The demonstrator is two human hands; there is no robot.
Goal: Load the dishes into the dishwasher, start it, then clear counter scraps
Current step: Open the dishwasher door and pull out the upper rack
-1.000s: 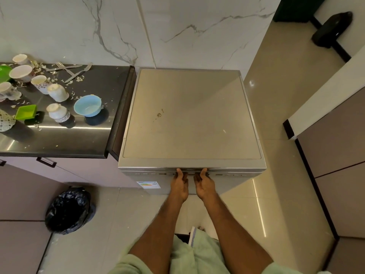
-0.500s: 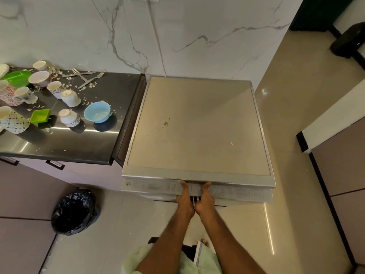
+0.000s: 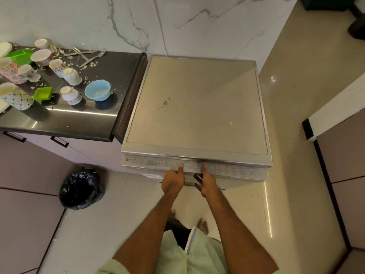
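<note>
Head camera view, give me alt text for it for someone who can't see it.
From above, a left hand and right hand grip the top edge of a dishwasher door, tipped slightly open. On the counter at left are cups, a blue bowl, forks and scraps; a black bin bag sits on the floor.

A single wide-angle camera, worn on the person's head, looked forward and steeply down onto the top of the dishwasher (image 3: 197,107), which filled the middle of the frame. The view bowed at its edges, taking in the counter (image 3: 79,123) at left, the marble wall (image 3: 197,26) ahead and the floor (image 3: 296,95) at right. The wearer's forearms rose from the bottom edge, nearest the lens.
</note>
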